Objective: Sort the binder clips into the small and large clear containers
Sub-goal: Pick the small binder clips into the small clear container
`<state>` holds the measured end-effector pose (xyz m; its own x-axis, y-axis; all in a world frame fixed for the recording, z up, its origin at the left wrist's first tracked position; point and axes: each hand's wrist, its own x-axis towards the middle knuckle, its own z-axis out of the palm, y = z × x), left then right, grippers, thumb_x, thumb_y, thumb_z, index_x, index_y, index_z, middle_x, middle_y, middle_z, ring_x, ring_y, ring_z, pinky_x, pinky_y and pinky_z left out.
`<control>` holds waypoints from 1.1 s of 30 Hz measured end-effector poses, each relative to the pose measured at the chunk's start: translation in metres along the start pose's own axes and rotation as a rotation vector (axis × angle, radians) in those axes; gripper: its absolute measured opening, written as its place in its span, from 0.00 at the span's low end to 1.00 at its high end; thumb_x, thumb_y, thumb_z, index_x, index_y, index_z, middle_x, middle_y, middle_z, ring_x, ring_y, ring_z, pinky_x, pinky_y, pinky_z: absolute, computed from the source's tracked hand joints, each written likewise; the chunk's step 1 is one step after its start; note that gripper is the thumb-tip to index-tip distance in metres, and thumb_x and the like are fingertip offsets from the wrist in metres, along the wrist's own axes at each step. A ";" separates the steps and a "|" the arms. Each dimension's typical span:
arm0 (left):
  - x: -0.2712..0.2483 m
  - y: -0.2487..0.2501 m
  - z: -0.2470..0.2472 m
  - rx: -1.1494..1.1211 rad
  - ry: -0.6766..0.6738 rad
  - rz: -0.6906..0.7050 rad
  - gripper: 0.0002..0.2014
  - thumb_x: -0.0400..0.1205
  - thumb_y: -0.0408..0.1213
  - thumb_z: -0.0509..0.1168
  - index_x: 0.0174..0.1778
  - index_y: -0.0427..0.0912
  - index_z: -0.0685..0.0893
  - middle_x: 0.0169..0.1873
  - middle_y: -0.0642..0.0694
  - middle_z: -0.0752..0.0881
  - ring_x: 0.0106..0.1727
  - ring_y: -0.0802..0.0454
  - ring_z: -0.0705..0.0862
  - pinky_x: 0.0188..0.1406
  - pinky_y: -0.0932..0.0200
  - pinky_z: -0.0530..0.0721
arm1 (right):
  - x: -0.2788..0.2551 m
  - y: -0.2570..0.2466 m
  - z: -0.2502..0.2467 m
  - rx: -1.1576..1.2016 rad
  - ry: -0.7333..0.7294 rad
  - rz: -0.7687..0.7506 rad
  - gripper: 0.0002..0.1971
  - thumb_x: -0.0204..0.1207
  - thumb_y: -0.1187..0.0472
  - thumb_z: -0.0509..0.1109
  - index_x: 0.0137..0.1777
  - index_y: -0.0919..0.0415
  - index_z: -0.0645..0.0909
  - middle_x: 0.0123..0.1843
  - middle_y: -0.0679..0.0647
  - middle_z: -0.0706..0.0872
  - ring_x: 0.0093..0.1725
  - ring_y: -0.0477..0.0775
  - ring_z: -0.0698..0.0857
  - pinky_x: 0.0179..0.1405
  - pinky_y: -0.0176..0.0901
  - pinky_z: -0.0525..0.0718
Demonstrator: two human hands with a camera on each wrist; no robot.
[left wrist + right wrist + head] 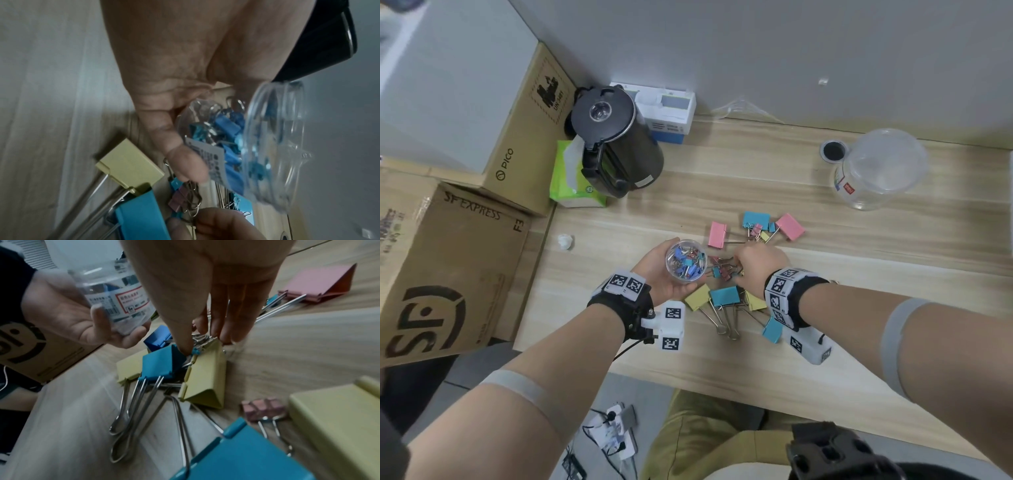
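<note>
Fingers (186,344) of the right hand (755,263) pinch small binder clips (724,270) mid-counter; left hand (664,274) grips the small clear container (686,261). Next: drop them in.

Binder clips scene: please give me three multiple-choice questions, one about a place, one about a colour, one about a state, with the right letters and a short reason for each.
1. Where is the large clear container?
A. on the table's far right
B. in the left hand
C. on the cardboard box

2. What colour is the large clip lying just right of the yellow clip by the left wrist?
A. pink
B. blue
C. black

3. What is the left hand doing?
A. lying flat on the table
B. holding the small clear container
C. pinching a pink clip

Answers: 1 A, it stands alone near the wall. 2 B, its body is blue. 3 B, its fingers curl round the container, already filled with small clips.
</note>
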<state>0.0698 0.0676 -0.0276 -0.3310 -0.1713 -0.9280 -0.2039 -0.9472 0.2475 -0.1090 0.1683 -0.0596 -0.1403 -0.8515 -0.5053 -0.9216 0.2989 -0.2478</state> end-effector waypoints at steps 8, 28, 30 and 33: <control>-0.004 0.005 0.000 -0.003 -0.021 0.016 0.25 0.87 0.52 0.60 0.67 0.34 0.82 0.49 0.33 0.88 0.41 0.39 0.90 0.22 0.54 0.88 | 0.002 -0.001 0.007 0.078 -0.024 0.003 0.09 0.76 0.62 0.72 0.54 0.62 0.86 0.54 0.58 0.78 0.50 0.63 0.85 0.45 0.49 0.83; -0.006 0.007 0.021 0.107 0.064 0.038 0.23 0.87 0.53 0.58 0.50 0.35 0.86 0.33 0.38 0.91 0.29 0.44 0.90 0.21 0.56 0.88 | -0.009 -0.026 -0.090 0.753 0.087 -0.143 0.04 0.69 0.61 0.81 0.42 0.58 0.90 0.44 0.51 0.91 0.44 0.49 0.88 0.43 0.36 0.86; -0.004 0.007 0.022 0.137 0.072 0.050 0.23 0.87 0.55 0.57 0.56 0.36 0.84 0.38 0.37 0.91 0.34 0.43 0.90 0.24 0.56 0.89 | -0.006 -0.037 -0.085 0.718 0.054 -0.205 0.05 0.68 0.59 0.82 0.42 0.55 0.90 0.44 0.50 0.91 0.46 0.48 0.89 0.48 0.41 0.88; -0.004 0.006 0.019 0.133 0.070 0.066 0.22 0.86 0.54 0.60 0.61 0.38 0.83 0.44 0.36 0.90 0.41 0.41 0.89 0.26 0.56 0.89 | -0.005 -0.045 -0.076 0.807 0.050 -0.204 0.07 0.68 0.57 0.82 0.45 0.53 0.90 0.43 0.46 0.91 0.45 0.43 0.90 0.49 0.37 0.88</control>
<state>0.0527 0.0680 -0.0176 -0.2840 -0.2543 -0.9245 -0.3059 -0.8898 0.3387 -0.0947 0.1265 0.0173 -0.0322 -0.9350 -0.3533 -0.3907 0.3371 -0.8565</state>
